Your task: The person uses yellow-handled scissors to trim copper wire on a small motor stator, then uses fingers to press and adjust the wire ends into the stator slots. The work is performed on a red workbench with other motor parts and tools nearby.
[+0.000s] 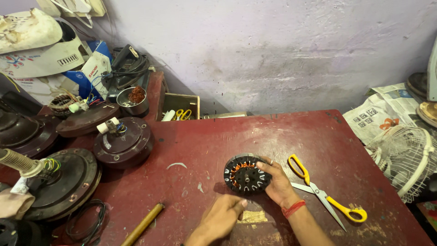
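**Head view: two hands on a wound stator at the near edge of a red bench**

Head camera looks down on a round, dark stator [246, 174] lying flat on the red bench [255, 132], near its front edge and a little right of centre. Its outer ring is black with pale slot marks, and copper-coloured windings show around the hub.

The right hand [276, 181] rests against the stator's right side, fingers curled over the rim; its grip is closed on the stator's edge. A red band circles that wrist. The left hand [221, 217] lies just below the stator with its fingers bent under; whether it pinches anything cannot be told, since the fingertips are turned away.

Yellow-handled scissors [324, 192] lie open just right of the right hand. A wooden handle [142, 224] lies at the lower left, cut off by the frame edge.

Both forearms run out of the picture at the bottom. Brown fan motor housings [124, 141] at the left are partly out of frame.

A small wooden box [181, 105] against the wall holds a second pair of yellow-handled scissors and a pale object that is hard to make out. A metal bowl [132, 101] beside it holds a tangle of copper wire.
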